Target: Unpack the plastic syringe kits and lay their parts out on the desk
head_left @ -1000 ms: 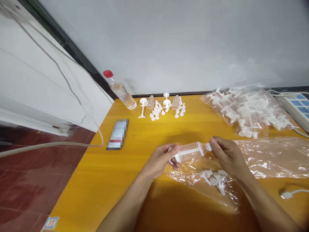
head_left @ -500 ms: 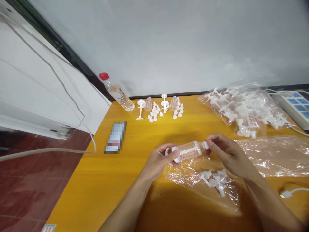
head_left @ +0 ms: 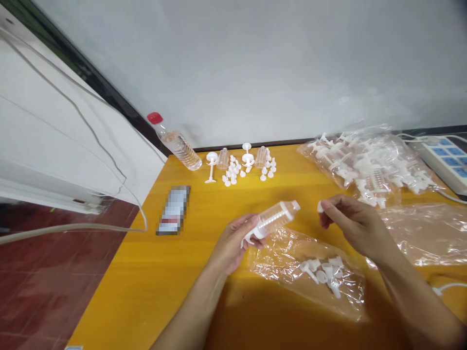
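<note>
Barrel (head_left: 274,219) in left hand (head_left: 233,243): clear plastic, glossy. Cap (head_left: 320,207) in right hand (head_left: 352,223): white plastic, matt. Bag (head_left: 288,248) between hands: crinkled film, shiny. Table (head_left: 146,282) under hands: wood-look, smooth, faint sheen. Bottle (head_left: 181,151) beyond left hand: clear ribbed plastic.

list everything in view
held tube: 1, clear and white, in left hand
held piece: 1, white, in right hand
front bag: 1, clear, centre front
loose parts: several, white, at front bag
full bag: 1, clear and white, back right
flat bag: 1, clear, right
other tubes: 2, clear, back
plungers: 2, white, back
small caps: many, white, back
bottle: 1, clear and red, back left
phone: 1, pixelated, left
power strip: 1, white and blue, right
cables: several, white, both sides
table: 1, yellow, centre
wall: 1, grey, behind
floor: 1, red, left
left hand: 1, bare, centre
right hand: 1, bare, right
</note>
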